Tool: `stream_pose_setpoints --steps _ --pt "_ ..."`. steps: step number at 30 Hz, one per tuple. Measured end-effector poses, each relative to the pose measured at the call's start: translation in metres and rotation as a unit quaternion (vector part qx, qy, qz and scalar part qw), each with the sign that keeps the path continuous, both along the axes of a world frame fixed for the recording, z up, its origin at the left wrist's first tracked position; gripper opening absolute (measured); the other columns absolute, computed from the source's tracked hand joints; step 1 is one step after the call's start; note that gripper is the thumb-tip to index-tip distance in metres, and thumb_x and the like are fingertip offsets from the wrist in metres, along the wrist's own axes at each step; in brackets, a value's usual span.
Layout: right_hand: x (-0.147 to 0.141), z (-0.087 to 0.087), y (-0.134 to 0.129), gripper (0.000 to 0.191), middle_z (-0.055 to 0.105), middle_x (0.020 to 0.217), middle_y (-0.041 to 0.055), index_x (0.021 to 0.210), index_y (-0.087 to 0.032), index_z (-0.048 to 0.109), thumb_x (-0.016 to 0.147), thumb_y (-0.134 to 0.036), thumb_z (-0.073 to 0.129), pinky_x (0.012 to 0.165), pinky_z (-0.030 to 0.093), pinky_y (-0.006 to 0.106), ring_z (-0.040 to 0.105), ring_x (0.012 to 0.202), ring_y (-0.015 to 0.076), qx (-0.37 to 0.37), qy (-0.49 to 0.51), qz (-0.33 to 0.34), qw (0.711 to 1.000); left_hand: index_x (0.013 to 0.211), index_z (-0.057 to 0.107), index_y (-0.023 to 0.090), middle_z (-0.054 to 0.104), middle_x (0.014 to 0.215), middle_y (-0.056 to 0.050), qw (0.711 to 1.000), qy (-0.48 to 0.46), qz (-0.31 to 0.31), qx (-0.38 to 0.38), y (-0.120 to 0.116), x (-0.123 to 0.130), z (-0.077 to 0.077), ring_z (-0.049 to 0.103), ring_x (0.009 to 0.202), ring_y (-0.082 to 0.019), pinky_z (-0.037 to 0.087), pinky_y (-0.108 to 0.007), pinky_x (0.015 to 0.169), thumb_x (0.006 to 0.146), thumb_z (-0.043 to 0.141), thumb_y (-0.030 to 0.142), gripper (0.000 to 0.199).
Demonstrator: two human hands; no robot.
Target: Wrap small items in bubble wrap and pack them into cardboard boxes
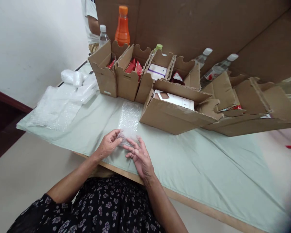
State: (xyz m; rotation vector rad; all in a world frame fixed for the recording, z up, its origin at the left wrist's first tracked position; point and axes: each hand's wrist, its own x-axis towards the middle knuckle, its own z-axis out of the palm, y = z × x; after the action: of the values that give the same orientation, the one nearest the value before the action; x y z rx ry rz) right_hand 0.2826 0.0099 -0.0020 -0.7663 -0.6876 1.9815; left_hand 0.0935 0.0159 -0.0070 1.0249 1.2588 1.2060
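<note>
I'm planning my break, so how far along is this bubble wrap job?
The bundles at far left look rolled up already. In hand is a bubble wrap strip: the left hand pinches its near end, the right hand is open beside it. Most of it lies flat, so folding seems left.

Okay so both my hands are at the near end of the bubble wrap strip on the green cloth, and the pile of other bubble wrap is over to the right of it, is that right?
Not quite: the pile of bubble wrap lies to the left of the strip, as the head view shows. Your left hand and right hand are indeed at its near end.
</note>
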Motion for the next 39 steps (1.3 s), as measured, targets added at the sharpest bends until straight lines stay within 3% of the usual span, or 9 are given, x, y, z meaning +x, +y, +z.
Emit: stream_pose_setpoints --steps 4,7,9,12,15,18,23,32,39 --pt "-0.001 -0.008 -0.009 0.086 0.068 0.132 0.0107 0.157 -0.034 0.024 0.087 -0.033 0.074 0.071 0.056 0.030 0.074 0.097 0.0205 0.049 -0.067 -0.033 0.996 0.122 0.062 0.014 0.059 0.071 0.006 0.994 0.012 0.107 -0.023 0.005 0.012 -0.002 0.057 0.065 -0.011 0.045 -0.023 0.068 0.081 0.069 0.034 0.046" --pt "0.001 -0.012 -0.018 0.070 0.068 0.130 0.0106 0.156 -0.033 0.033 0.094 -0.030 0.065 0.074 0.058 0.033 0.073 0.100 0.0206 0.162 -0.173 -0.053 0.970 0.127 0.059 0.013 0.054 0.068 0.008 0.990 0.024 0.139 -0.006 0.006 0.017 -0.005 0.052 0.061 -0.010 0.042 -0.022 0.063 0.083 0.066 0.032 0.048" --pt "0.003 -0.014 -0.020 0.050 0.068 0.132 0.0106 0.145 -0.030 0.052 0.096 -0.025 0.059 0.085 0.058 0.038 0.069 0.113 0.0229 0.283 -0.278 -0.054 0.916 0.130 0.057 0.013 0.061 0.076 0.004 0.988 0.044 0.149 0.014 0.005 0.019 -0.009 0.056 0.066 -0.010 0.045 -0.023 0.067 0.085 0.063 0.029 0.049" --pt "0.004 -0.017 -0.017 0.038 0.066 0.137 0.0110 0.130 -0.026 0.066 0.094 -0.017 0.055 0.103 0.052 0.045 0.060 0.127 0.0255 0.442 -0.423 -0.042 0.790 0.135 0.055 0.015 0.070 0.105 -0.005 0.984 0.081 0.151 0.057 0.003 0.021 -0.016 0.066 0.089 -0.015 0.051 -0.027 0.084 0.086 0.060 0.024 0.049" --pt "0.001 -0.019 -0.010 0.042 0.064 0.139 0.0137 0.131 -0.021 0.065 0.091 -0.013 0.055 0.103 0.052 0.047 0.059 0.124 0.0275 0.509 -0.517 -0.023 0.688 0.138 0.053 0.017 0.067 0.127 -0.011 0.976 0.126 0.155 0.087 0.003 0.021 -0.022 0.067 0.108 -0.019 0.052 -0.034 0.098 0.088 0.055 0.018 0.050" --pt "-0.004 -0.019 -0.005 0.042 0.063 0.141 0.0144 0.131 -0.020 0.066 0.090 -0.013 0.057 0.099 0.052 0.045 0.058 0.122 0.0283 0.521 -0.577 0.002 0.629 0.137 0.055 0.018 0.064 0.133 -0.012 0.961 0.203 0.156 0.109 0.002 0.021 -0.022 0.065 0.117 -0.021 0.051 -0.039 0.106 0.088 0.052 0.014 0.049" --pt "-0.008 -0.015 -0.004 0.042 0.062 0.142 0.0133 0.131 -0.021 0.065 0.092 -0.013 0.056 0.098 0.050 0.044 0.055 0.127 0.0291 0.516 -0.607 0.035 0.604 0.131 0.060 0.019 0.057 0.143 -0.013 0.925 0.301 0.151 0.174 -0.005 0.025 -0.017 0.054 0.136 -0.023 0.047 -0.042 0.115 0.092 0.046 0.009 0.043" --pt "-0.007 -0.017 0.000 0.041 0.064 0.139 0.0141 0.134 -0.022 0.064 0.095 -0.014 0.054 0.093 0.049 0.044 0.056 0.123 0.0299 0.516 -0.620 0.059 0.588 0.121 0.066 0.020 0.057 0.141 -0.013 0.897 0.386 0.131 0.170 -0.010 0.019 -0.016 0.054 0.135 -0.027 0.045 -0.050 0.117 0.091 0.051 0.010 0.035" --pt "-0.009 -0.016 0.003 0.037 0.067 0.135 0.0124 0.129 -0.020 0.066 0.094 -0.012 0.055 0.091 0.049 0.043 0.058 0.119 0.0289 0.522 -0.618 0.053 0.586 0.117 0.067 0.019 0.055 0.144 -0.015 0.857 0.447 0.072 0.247 -0.025 0.008 -0.013 0.049 0.137 -0.031 0.044 -0.053 0.116 0.080 0.056 0.005 0.041"
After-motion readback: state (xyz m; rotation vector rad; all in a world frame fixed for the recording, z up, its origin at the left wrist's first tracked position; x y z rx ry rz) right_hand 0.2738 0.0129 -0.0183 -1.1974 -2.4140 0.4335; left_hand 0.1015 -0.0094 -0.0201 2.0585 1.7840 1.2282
